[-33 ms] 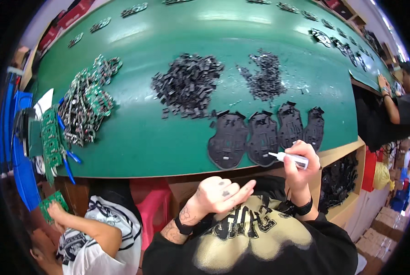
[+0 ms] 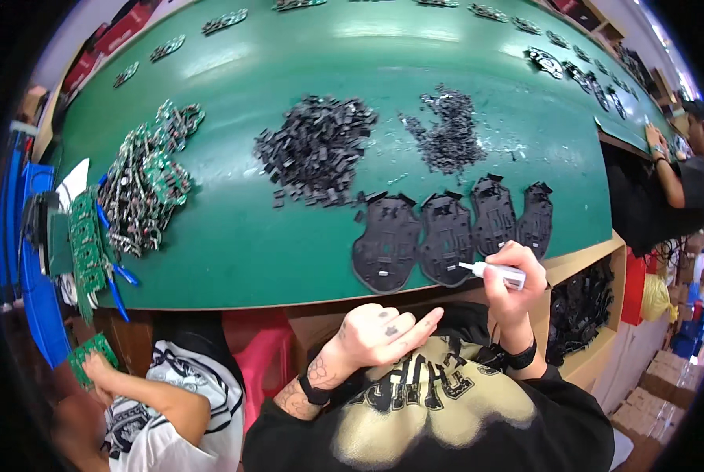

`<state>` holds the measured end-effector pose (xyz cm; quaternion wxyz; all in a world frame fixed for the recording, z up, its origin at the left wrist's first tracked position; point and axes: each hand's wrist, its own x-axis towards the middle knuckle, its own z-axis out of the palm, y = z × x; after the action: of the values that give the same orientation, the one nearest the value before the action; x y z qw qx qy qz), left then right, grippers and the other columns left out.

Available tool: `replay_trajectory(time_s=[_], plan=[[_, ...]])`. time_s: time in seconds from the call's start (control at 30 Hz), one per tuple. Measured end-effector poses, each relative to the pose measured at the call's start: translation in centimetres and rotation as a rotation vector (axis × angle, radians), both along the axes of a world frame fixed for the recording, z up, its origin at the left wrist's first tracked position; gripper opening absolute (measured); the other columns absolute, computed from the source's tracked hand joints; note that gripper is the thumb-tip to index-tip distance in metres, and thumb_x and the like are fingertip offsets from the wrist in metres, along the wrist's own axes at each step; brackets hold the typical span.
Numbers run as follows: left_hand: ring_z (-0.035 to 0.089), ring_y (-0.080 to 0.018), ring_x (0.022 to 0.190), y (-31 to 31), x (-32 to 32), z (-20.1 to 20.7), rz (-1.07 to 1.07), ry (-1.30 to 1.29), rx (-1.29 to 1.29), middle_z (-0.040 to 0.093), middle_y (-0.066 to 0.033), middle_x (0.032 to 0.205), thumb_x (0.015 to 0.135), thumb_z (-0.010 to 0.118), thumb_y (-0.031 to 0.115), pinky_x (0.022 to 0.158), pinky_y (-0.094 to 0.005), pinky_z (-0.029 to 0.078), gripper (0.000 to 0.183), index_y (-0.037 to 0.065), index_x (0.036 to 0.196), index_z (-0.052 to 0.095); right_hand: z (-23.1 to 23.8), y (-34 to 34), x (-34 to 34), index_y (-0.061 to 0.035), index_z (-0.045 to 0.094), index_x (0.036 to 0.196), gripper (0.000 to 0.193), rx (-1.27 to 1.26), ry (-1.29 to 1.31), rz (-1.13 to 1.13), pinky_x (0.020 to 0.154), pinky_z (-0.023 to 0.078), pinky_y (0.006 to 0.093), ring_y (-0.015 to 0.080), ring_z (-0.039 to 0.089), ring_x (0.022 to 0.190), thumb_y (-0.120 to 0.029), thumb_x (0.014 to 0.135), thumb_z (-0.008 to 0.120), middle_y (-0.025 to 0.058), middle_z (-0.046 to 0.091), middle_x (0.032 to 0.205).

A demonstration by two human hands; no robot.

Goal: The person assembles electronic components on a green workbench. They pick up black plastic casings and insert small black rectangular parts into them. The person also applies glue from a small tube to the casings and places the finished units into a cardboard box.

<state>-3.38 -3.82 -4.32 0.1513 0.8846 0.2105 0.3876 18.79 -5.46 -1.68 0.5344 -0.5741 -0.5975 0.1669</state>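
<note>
My right hand (image 2: 517, 285) is closed round a small white squeeze bottle (image 2: 503, 274) with a thin nozzle. Its nozzle tip points left, at the lower part of the second black mouse-shaped base plate (image 2: 445, 244). Another such plate (image 2: 385, 244) lies to its left, and two more (image 2: 493, 211) lie to its right, partly behind my hand. Each plate has small dark pieces at its top end. My left hand (image 2: 387, 334) is held in front of my chest, off the table, index finger pointing right and the other fingers curled; whatever is inside them is hidden.
On the green table (image 2: 234, 259) lie a heap of black rectangular pieces (image 2: 316, 149), a pile of smaller dark bits (image 2: 450, 130) and tangled circuit boards (image 2: 147, 177). A carton of black parts (image 2: 580, 311) stands at right. One co-worker (image 2: 171, 401) holds a green board; another (image 2: 690, 181) sits far right.
The view has shifted slightly, so the table's things sit a little farther left. Both my hands keep nearly the same pose, the bottle still over the second plate.
</note>
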Motion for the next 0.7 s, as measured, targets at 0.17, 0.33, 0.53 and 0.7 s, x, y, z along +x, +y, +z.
replay_trajectory(time_s=[0.17,0.33,0.53,0.7], plan=[[0.042,-0.0076,0.041,0.3,2.2,1.0,0.037,0.124,-0.125,0.038,0.005,0.05,0.071,0.07,0.007,0.041,-0.0255,0.034,0.043,0.005,0.114,0.065,-0.2,-0.8,0.8,-0.0039,0.058,0.071,0.014,-0.022,-0.15,-0.006,0.045,0.038,0.0278,0.0172,0.051,0.047,-0.001,0.063,0.07,0.006,0.054,0.058],[0.045,-0.0087,0.042,-0.1,3.1,1.4,0.051,0.267,-0.188,0.039,0.004,0.051,0.073,0.064,0.01,0.041,-0.0256,0.038,0.053,0.005,0.126,0.057,-0.2,-0.5,0.7,-0.0034,0.06,0.072,0.016,-0.021,-0.182,0.023,0.046,0.04,0.0283,0.0186,0.052,0.049,-0.001,0.064,0.073,0.0069,0.057,0.061],[0.047,-0.0093,0.045,-0.4,2.7,1.3,0.079,0.379,-0.169,0.038,0.0037,0.054,0.071,0.06,0.011,0.042,-0.0257,0.04,0.058,0.007,0.129,0.055,-0.2,-0.3,0.2,-0.0032,0.06,0.073,0.016,-0.022,-0.189,0.064,0.046,0.041,0.0286,0.0193,0.053,0.049,-0.002,0.064,0.073,0.0069,0.058,0.061],[0.045,-0.0115,0.04,0.0,3.0,1.3,0.053,0.362,-0.176,0.04,0.0022,0.05,0.076,0.067,0.01,0.041,-0.0295,0.037,0.049,0.009,0.124,0.06,-0.6,-0.8,0.4,-0.0039,0.06,0.071,0.015,-0.018,-0.167,0.02,0.046,0.042,0.0302,0.0209,0.053,0.049,-0.002,0.063,0.073,0.0072,0.056,0.06]])
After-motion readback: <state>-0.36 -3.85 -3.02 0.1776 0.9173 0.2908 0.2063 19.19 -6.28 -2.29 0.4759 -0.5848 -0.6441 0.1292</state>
